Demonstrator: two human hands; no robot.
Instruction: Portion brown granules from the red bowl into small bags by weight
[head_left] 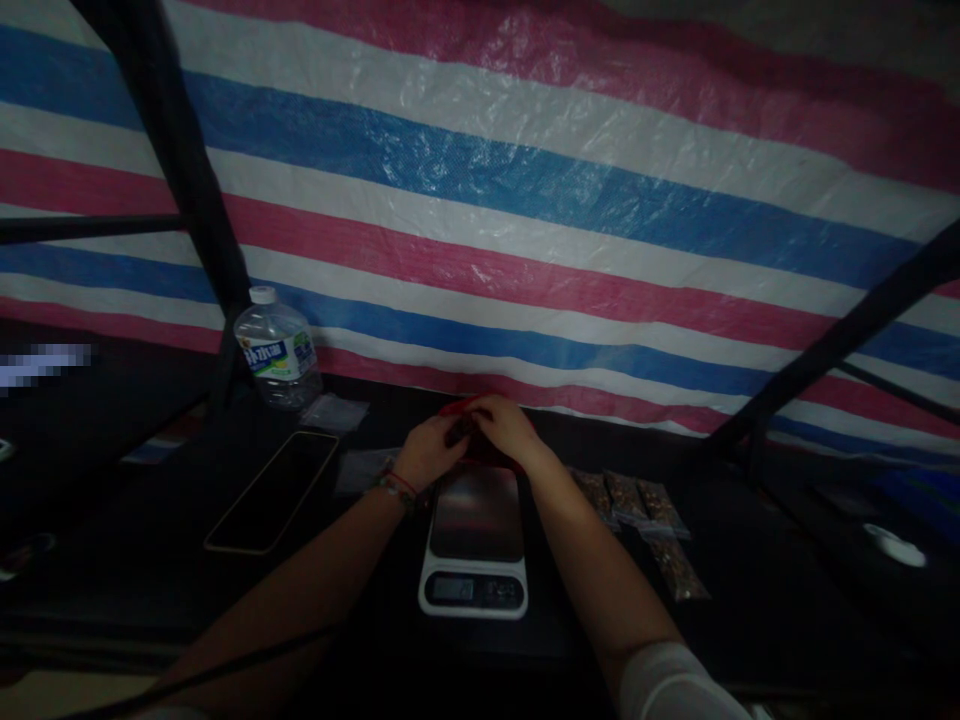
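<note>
Red dish [487, 453] | left hand [429, 453], right hand [507, 428] — above | scale [478, 520] (white) — in front

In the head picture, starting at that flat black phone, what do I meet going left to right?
Flat black rectangular phone, flat see-through plastic bag, white rectangular digital scale, clear plastic packets with brown bits, glossy white oval thing.

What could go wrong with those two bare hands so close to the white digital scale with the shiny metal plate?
Anything that slips from the left hand or right hand beside the partly hidden red container might land on the white digital scale with its shiny metal plate.

The bare right forearm lies close to the small clear plastic bags of brownish bits, so it could nudge them.
</note>
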